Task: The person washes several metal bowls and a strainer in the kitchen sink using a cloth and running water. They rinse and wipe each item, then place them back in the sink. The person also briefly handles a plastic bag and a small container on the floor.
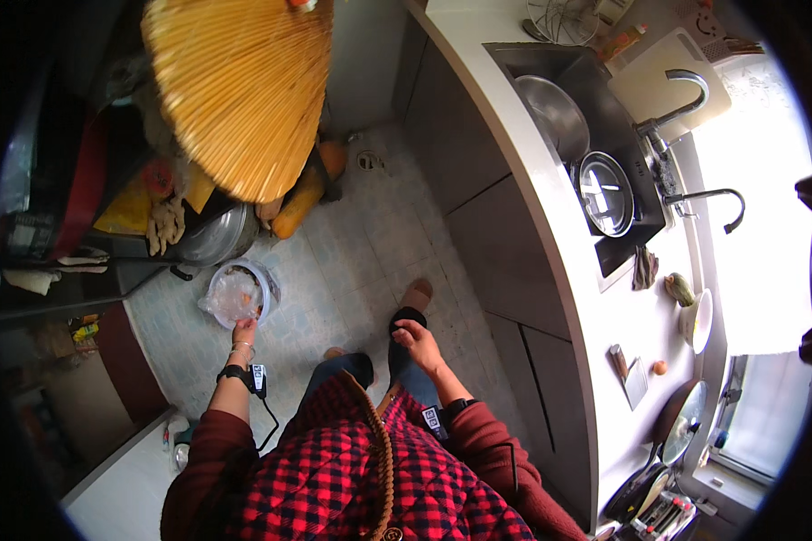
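Observation:
A round, whitish plastic bin [268, 297] stands on the tiled floor with a clear plastic bag [230, 291] in its mouth and some scraps showing inside. My left hand [245, 331] is at the bin's near rim, its fingertips against the rim or the bag; whether they grip anything cannot be told. Over the floor in front of me hangs my right hand [416, 341], fingers partly curled and apart, holding nothing visible.
Right: a counter [555, 250] with a sink [599, 253], a cleaver [633, 382] and a lidded pan [677, 426]. Left: a shelf holding ginger [166, 226] and a lidded pot [216, 237]. A ribbed straw-coloured object [250, 95] overhangs the upper left. Squash [298, 203] lies on the floor.

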Motion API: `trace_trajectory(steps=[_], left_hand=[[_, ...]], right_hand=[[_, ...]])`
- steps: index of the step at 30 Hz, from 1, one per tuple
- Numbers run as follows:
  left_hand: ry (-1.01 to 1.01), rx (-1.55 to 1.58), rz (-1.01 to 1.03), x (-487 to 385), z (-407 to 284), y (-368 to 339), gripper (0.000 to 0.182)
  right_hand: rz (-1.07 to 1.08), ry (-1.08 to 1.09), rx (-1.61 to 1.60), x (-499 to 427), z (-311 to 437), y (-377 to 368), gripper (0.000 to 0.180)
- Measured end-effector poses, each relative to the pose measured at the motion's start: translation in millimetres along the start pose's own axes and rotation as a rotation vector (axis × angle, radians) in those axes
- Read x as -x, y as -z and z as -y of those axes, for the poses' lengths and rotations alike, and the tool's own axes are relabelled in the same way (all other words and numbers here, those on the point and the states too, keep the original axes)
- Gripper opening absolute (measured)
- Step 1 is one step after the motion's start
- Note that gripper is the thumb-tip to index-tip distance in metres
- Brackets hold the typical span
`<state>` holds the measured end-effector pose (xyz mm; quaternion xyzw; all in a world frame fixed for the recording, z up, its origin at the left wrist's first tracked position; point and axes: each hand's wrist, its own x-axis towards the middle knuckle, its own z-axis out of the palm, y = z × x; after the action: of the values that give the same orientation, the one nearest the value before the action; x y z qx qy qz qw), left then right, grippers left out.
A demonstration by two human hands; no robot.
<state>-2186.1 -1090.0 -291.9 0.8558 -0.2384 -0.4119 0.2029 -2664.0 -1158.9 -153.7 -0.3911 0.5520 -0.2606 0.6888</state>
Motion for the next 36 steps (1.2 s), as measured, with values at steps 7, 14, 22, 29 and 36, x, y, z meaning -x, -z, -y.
trace_trajectory(steps=[7, 14, 22, 29, 36], left_hand=[[-0.041, 0.002, 0.025, -32, -65, -100, 0.039], [-0.225, 0.004, 0.229, -117, -161, -270, 0.036], [-0.358, -0.161, 0.263, -257, -228, -416, 0.036], [-0.514, -0.339, 0.182, -388, -245, -503, 0.041], [-0.581, -0.485, -0.145, -464, -305, -547, 0.046]], right_hand=[[0.160, -0.063, 0.119, -66, 21, 43, 0.023], [-0.032, -0.108, 0.014, -160, -35, 95, 0.025], [-0.037, -0.084, 0.202, -295, -69, 101, 0.031], [0.191, 0.101, 0.681, -357, -37, 116, 0.035], [0.234, 0.301, 0.781, -342, -10, 131, 0.048]])
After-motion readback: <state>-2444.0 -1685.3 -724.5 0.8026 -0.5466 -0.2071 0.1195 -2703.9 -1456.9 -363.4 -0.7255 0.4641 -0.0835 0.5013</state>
